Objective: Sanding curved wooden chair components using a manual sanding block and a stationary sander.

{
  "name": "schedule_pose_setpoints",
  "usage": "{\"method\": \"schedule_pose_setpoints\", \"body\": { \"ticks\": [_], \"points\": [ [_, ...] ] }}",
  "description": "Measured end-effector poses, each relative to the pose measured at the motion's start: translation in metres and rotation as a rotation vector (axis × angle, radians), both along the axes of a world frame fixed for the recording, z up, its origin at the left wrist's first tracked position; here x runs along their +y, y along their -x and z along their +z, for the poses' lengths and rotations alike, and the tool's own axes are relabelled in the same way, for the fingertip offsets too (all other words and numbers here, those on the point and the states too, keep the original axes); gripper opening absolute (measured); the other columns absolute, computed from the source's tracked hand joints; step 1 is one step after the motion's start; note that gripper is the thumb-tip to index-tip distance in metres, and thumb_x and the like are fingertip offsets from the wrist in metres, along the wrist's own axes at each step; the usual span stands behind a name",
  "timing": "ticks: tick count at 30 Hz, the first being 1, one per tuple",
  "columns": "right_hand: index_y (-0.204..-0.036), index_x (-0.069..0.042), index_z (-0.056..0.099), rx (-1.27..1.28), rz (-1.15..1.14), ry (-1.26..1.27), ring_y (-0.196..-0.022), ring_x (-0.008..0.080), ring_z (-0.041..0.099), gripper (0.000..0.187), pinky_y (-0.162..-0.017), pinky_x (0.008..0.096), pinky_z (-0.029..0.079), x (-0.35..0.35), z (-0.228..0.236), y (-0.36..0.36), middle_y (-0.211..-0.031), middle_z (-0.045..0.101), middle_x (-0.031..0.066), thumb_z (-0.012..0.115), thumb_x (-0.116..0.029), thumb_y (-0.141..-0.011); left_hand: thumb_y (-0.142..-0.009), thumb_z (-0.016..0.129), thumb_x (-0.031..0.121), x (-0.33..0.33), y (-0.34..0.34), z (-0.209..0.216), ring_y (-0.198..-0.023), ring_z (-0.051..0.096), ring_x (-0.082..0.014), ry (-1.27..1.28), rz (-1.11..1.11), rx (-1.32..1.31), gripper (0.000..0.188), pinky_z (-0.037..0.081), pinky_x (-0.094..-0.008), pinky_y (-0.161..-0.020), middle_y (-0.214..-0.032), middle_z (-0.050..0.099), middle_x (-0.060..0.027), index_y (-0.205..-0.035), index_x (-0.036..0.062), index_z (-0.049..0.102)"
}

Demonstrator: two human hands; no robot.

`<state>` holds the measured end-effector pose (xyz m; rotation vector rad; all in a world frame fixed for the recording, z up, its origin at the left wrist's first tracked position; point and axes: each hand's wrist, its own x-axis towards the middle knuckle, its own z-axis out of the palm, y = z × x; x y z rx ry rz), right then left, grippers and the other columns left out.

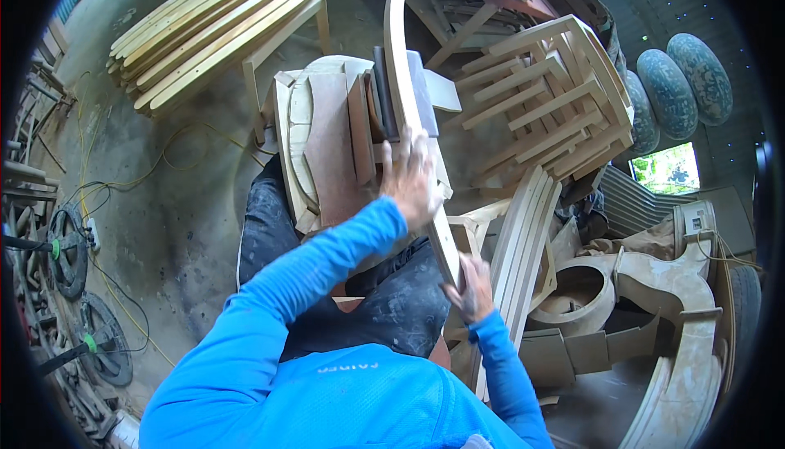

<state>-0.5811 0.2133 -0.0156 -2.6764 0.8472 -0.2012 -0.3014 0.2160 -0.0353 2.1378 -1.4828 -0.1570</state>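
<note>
A long, curved pale wooden slat slants across the view in front of me, its far tip bending to the right. My left hand lies over the middle of the slat with its fingers stretched out and apart; what is under the palm is hidden. Near my lap, my right hand is closed round the slat's lower end. Under the slat's far half sits a dark grey flat pad. Beside it, brown sheets rest on a wooden work stand.
Curved slats are stacked at the far left. Wooden frames pile up at the right, with more long slats leaning near my right arm. A yellow cable crosses the floor. Carved wooden parts stand at right.
</note>
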Motion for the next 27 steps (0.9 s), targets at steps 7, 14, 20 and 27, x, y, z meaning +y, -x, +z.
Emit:
{"method": "schedule_pose_setpoints", "body": {
  "ticks": [7,14,20,27],
  "points": [
    [-0.141,-0.006,0.06,0.022,-0.2,-0.438,-0.104,0.0323,0.071,0.071,-0.093,0.0385,0.056,0.09,-0.004,0.142,-0.115,0.071,0.0202,0.079,-0.014,-0.073,-0.076,0.078,0.039,0.021,0.005,0.005,-0.156,0.004,-0.0511,0.447,-0.021,0.314,0.089,0.01,-0.0701,-0.121,-0.165,0.013,-0.0304,-0.154,0.0121,0.044],
    [-0.133,0.002,0.057,-0.288,-0.487,-0.893,-0.101,0.0189,0.07,0.053,-0.09,0.0346,0.057,0.143,0.001,0.134,-0.117,0.068,0.0126,0.058,0.002,-0.08,-0.079,0.071,0.039,0.004,0.046,0.034,-0.156,0.008,-0.0512,0.42,-0.061,0.216,0.082,0.007,-0.0647,-0.124,-0.167,0.015,-0.0292,-0.152,0.0107,0.046],
    [-0.12,-0.003,0.061,-0.266,-0.663,-0.556,-0.08,0.0184,0.071,0.035,-0.073,0.036,0.057,0.149,-0.01,0.104,-0.089,0.072,0.0112,0.078,-0.014,-0.091,-0.083,0.068,0.037,-0.019,0.025,0.051,-0.158,0.001,-0.0456,0.25,0.001,0.268,0.077,0.004,-0.0659,-0.124,-0.169,0.015,-0.0238,-0.151,0.009,0.046],
    [-0.12,-0.004,0.059,-0.14,-0.663,-0.387,-0.088,0.0318,0.076,0.042,-0.074,0.0403,0.058,0.152,-0.029,0.154,-0.095,0.074,0.0195,0.082,-0.019,-0.089,-0.093,0.058,0.048,-0.026,-0.008,0.063,-0.16,0.0,-0.0425,0.12,-0.066,0.111,0.073,0.004,-0.0666,-0.124,-0.168,0.018,-0.0251,-0.152,0.0053,0.048]
  ]
}}
